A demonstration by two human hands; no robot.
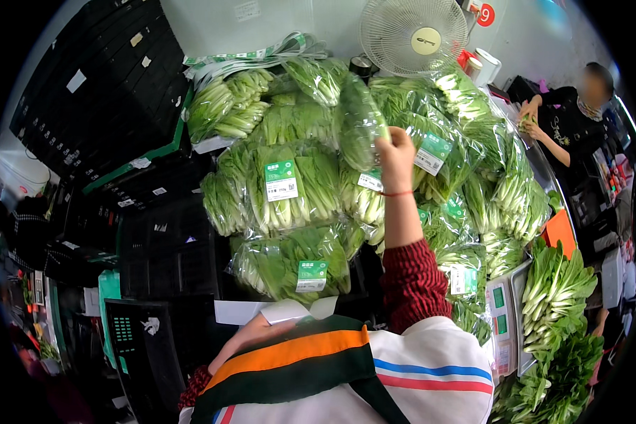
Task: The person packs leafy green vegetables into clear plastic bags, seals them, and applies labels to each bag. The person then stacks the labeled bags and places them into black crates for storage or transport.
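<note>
My right hand (397, 157) is closed on the edge of a clear bag of leafy greens (361, 116), held tilted above the pile. A red string circles that wrist. Below, labelled bags of greens (281, 187) lie packed together, and another bag (290, 265) rests nearest me in a black crate. My left hand (251, 336) is low, by my apron. Its visible fingers lie stretched out beside a curled white paper strip (286, 311); the apron partly covers them, and whether they touch the strip is unclear.
Stacked black crates (99, 92) stand at left. A white fan (425, 41) is at the back, and green-and-white tape strips (261, 55) lie behind the bags. At right are a scale (503, 321), loose greens (555, 297) and a person (572, 116) handling greens.
</note>
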